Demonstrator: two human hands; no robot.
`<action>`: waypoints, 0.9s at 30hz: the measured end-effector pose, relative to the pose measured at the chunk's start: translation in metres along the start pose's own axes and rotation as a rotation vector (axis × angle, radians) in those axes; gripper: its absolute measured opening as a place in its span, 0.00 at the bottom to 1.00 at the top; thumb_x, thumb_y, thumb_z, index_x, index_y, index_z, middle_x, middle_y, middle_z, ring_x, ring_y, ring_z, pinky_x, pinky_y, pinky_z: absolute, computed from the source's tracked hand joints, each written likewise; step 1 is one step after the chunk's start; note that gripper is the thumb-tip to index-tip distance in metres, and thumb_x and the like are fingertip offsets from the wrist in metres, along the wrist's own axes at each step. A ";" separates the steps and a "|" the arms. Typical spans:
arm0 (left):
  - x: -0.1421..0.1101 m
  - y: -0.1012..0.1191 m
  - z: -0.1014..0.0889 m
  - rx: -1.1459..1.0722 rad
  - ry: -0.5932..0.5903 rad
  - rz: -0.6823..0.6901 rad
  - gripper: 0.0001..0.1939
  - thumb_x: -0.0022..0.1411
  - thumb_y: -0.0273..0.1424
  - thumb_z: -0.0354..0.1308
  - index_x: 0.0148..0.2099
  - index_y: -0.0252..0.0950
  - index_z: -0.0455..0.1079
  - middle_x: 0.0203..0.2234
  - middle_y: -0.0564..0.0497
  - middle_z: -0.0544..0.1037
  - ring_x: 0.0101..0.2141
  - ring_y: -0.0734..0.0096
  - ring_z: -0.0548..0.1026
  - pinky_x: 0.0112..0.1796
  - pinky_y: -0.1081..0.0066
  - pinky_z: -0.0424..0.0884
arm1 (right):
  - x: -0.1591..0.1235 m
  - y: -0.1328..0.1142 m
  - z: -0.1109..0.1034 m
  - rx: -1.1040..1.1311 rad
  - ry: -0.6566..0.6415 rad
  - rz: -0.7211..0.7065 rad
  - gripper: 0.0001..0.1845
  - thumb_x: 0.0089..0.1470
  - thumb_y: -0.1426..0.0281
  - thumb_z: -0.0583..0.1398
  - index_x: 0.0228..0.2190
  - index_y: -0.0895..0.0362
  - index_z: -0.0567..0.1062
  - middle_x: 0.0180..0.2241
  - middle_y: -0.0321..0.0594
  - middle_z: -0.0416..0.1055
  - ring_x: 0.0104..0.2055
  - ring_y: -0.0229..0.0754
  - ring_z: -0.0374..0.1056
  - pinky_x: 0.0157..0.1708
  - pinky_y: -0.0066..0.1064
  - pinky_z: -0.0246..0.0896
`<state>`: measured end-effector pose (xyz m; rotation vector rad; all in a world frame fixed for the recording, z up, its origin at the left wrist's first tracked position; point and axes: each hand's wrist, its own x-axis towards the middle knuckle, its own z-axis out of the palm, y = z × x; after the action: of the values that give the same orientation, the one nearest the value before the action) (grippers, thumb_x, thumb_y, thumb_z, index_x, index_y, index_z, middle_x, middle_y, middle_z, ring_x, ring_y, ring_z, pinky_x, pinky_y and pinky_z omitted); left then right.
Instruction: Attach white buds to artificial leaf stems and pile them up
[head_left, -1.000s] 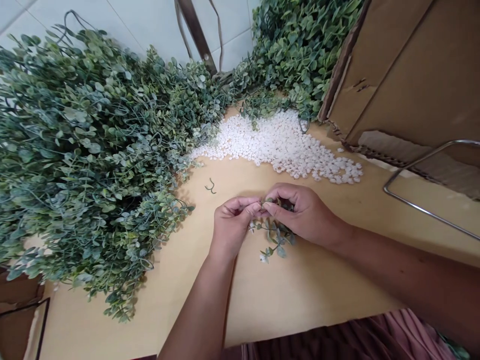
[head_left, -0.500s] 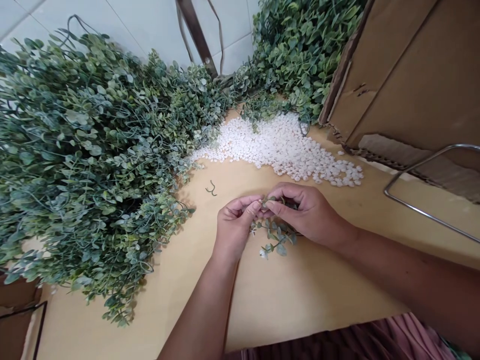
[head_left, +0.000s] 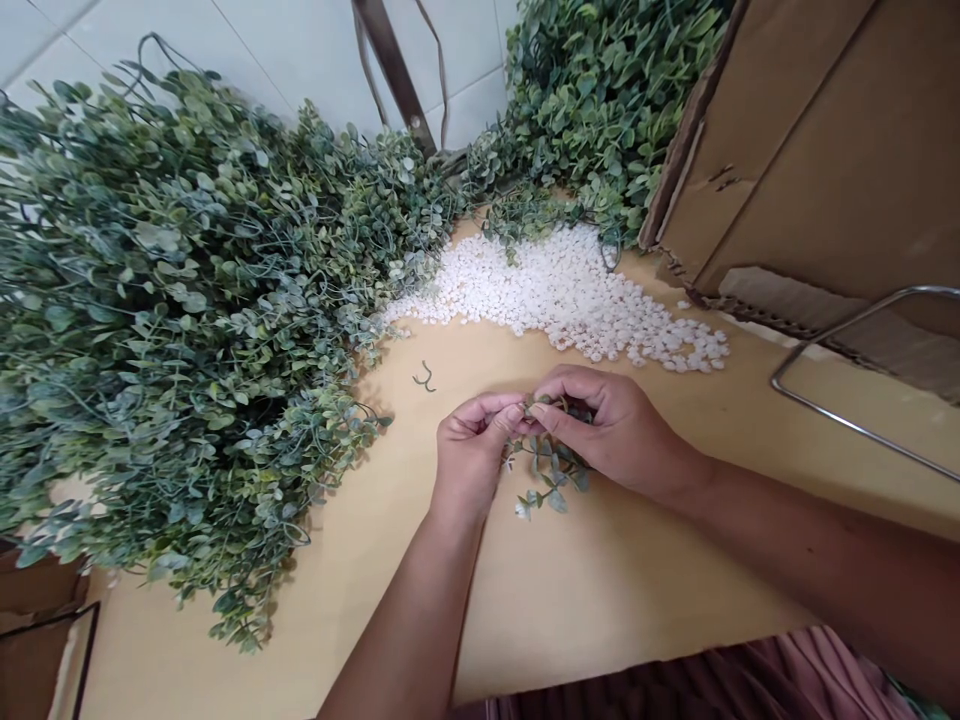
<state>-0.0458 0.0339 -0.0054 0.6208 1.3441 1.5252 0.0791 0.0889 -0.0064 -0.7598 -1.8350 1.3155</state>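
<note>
A sprig of artificial greenery (head_left: 555, 478) with small grey-green leaves hangs below my fingers, above the tan tabletop. My right hand (head_left: 600, 415) pinches its upper part between thumb and forefinger. My left hand (head_left: 480, 430) meets it fingertip to fingertip, thumb and forefinger pressed together at the sprig's end; what exactly lies between them is too small and covered to make out. A tiny white piece (head_left: 509, 463) shows just under the left thumb.
A large heap of artificial greenery (head_left: 225, 300) covers the left side. White small pieces (head_left: 555, 290) lie spread beyond my hands. More greenery (head_left: 592, 110) stands behind, beside a cardboard box (head_left: 817, 150). A bent metal rod (head_left: 847, 425) juts in at right; a stem scrap (head_left: 426, 377) lies nearby.
Both hands stay together at almost the same spot. The hanging leaves have swung slightly left; the whole view has shifted a little.
</note>
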 end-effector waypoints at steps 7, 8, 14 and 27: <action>-0.001 -0.001 0.001 0.010 0.034 0.016 0.08 0.39 0.32 0.69 0.25 0.36 0.76 0.14 0.56 0.75 0.19 0.81 0.71 0.26 0.79 0.70 | 0.000 0.000 0.002 -0.044 0.023 0.021 0.07 0.49 0.74 0.55 0.21 0.58 0.70 0.22 0.35 0.67 0.25 0.34 0.62 0.26 0.25 0.56; -0.002 -0.001 0.002 0.015 0.039 0.018 0.08 0.39 0.32 0.69 0.25 0.36 0.76 0.14 0.55 0.75 0.19 0.81 0.71 0.26 0.79 0.70 | 0.000 0.000 0.002 -0.055 0.030 0.027 0.07 0.49 0.74 0.55 0.21 0.58 0.69 0.22 0.35 0.66 0.25 0.34 0.62 0.26 0.25 0.56; -0.003 0.000 0.005 0.070 0.059 0.033 0.08 0.39 0.31 0.69 0.25 0.35 0.76 0.17 0.54 0.76 0.19 0.81 0.71 0.25 0.79 0.69 | 0.000 -0.001 0.004 -0.102 0.042 0.037 0.07 0.47 0.74 0.54 0.20 0.58 0.68 0.21 0.36 0.65 0.24 0.35 0.60 0.24 0.26 0.55; -0.002 -0.001 0.005 0.079 0.023 0.005 0.09 0.39 0.32 0.69 0.26 0.36 0.76 0.16 0.56 0.75 0.19 0.81 0.70 0.26 0.79 0.69 | -0.001 -0.006 0.002 0.069 0.036 0.179 0.08 0.47 0.70 0.56 0.19 0.59 0.68 0.18 0.33 0.65 0.20 0.33 0.59 0.19 0.24 0.54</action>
<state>-0.0404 0.0342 -0.0041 0.6583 1.4266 1.4928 0.0777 0.0852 -0.0015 -0.9220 -1.7167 1.4607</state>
